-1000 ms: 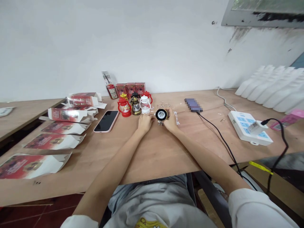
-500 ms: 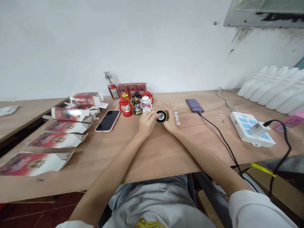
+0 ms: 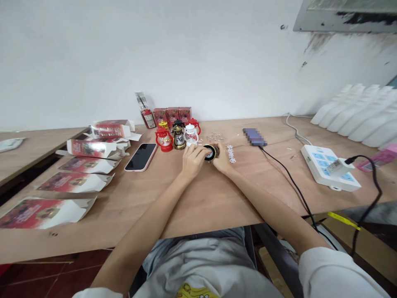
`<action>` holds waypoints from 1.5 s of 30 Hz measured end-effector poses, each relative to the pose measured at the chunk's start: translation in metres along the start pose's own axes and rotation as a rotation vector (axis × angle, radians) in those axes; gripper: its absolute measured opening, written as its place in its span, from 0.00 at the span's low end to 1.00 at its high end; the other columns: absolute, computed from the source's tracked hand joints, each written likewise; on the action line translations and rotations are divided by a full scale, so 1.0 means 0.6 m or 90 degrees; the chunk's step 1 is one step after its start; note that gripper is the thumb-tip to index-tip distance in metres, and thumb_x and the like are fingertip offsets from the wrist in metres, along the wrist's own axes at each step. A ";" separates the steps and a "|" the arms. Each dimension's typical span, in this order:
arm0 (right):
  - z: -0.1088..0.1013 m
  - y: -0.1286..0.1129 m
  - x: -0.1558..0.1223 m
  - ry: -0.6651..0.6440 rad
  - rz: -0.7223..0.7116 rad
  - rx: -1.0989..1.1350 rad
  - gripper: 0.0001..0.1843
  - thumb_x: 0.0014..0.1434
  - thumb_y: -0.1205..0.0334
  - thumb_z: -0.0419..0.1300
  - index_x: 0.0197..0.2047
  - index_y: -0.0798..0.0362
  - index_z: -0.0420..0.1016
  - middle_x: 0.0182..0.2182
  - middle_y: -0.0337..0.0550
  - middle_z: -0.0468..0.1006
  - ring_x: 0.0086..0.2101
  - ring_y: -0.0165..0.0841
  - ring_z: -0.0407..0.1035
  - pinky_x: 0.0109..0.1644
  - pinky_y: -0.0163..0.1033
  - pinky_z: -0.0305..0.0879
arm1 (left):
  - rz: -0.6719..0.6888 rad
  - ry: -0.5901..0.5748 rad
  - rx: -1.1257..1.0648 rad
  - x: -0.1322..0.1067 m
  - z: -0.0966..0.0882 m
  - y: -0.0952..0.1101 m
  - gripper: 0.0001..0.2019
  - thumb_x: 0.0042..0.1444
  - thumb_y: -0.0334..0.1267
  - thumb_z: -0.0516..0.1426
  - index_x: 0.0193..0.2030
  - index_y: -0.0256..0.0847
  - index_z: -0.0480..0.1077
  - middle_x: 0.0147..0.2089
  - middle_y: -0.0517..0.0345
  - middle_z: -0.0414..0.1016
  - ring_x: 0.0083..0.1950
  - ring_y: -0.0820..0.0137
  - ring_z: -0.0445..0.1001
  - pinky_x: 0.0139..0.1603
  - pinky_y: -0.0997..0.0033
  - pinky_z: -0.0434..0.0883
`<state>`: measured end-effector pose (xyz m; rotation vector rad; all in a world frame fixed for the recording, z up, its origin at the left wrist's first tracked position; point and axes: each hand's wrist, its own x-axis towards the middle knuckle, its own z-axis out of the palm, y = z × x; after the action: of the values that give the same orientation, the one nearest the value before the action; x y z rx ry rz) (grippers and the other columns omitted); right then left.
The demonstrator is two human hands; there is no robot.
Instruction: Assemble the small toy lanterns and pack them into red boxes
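Note:
Above the middle of the table, a small black and gold lantern [image 3: 214,152] lies tipped on its side, its round base turned toward me. Wrapped round its body from the right is my right hand [image 3: 222,159], closed on it. My left hand [image 3: 192,159] is closed at the lantern's left edge, a fingertip pressing the pale centre of the base. Whether that hand also pinches some tiny part is hidden. Just beyond the left hand stand a white lantern [image 3: 191,134], a bronze lantern [image 3: 178,138] and a red lantern [image 3: 164,140], with others behind.
Opened red and white boxes [image 3: 87,165] line the left side, beside a pink-edged phone [image 3: 141,157]. Small white parts [image 3: 231,154] and thin metal bits [image 3: 215,136] lie near my hands. To the right are a cabled phone [image 3: 254,137], a power strip [image 3: 328,167] and white bottles [image 3: 356,114].
The lantern has turned slightly in my hands, so its base now faces more to the left and more of its gold side shows. My left fingers have shifted over the base.

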<state>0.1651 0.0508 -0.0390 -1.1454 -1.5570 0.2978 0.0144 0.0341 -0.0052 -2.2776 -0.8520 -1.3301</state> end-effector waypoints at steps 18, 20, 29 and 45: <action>-0.004 -0.009 -0.001 -0.006 0.003 -0.005 0.21 0.42 0.73 0.57 0.43 0.50 0.67 0.41 0.42 0.76 0.43 0.39 0.68 0.49 0.46 0.64 | -0.047 -0.039 0.013 0.002 -0.001 -0.007 0.10 0.62 0.41 0.53 0.37 0.44 0.75 0.35 0.55 0.75 0.37 0.67 0.65 0.38 0.65 0.58; -0.004 -0.009 -0.001 -0.003 0.004 -0.004 0.21 0.42 0.73 0.56 0.42 0.49 0.67 0.40 0.42 0.76 0.43 0.39 0.68 0.49 0.47 0.64 | -0.010 -0.056 0.046 0.003 -0.004 -0.007 0.10 0.63 0.40 0.51 0.37 0.45 0.74 0.35 0.55 0.75 0.37 0.67 0.65 0.37 0.65 0.57; -0.004 -0.003 0.001 0.014 0.025 -0.001 0.24 0.38 0.75 0.55 0.42 0.50 0.67 0.39 0.42 0.75 0.42 0.39 0.68 0.48 0.47 0.64 | 0.058 -0.156 0.090 0.008 -0.008 -0.003 0.14 0.63 0.34 0.46 0.46 0.44 0.72 0.42 0.48 0.75 0.42 0.64 0.69 0.40 0.63 0.59; -0.064 0.053 0.049 0.247 0.112 0.040 0.25 0.39 0.74 0.53 0.44 0.53 0.64 0.43 0.47 0.72 0.45 0.38 0.66 0.55 0.51 0.61 | 0.008 -0.301 0.020 -0.004 0.030 0.069 0.15 0.56 0.31 0.52 0.50 0.39 0.68 0.48 0.46 0.71 0.51 0.58 0.65 0.48 0.58 0.59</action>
<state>0.2168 0.0751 -0.0303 -1.2107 -1.1040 0.2233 0.0527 0.0129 -0.0167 -2.6096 -0.9893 -0.7689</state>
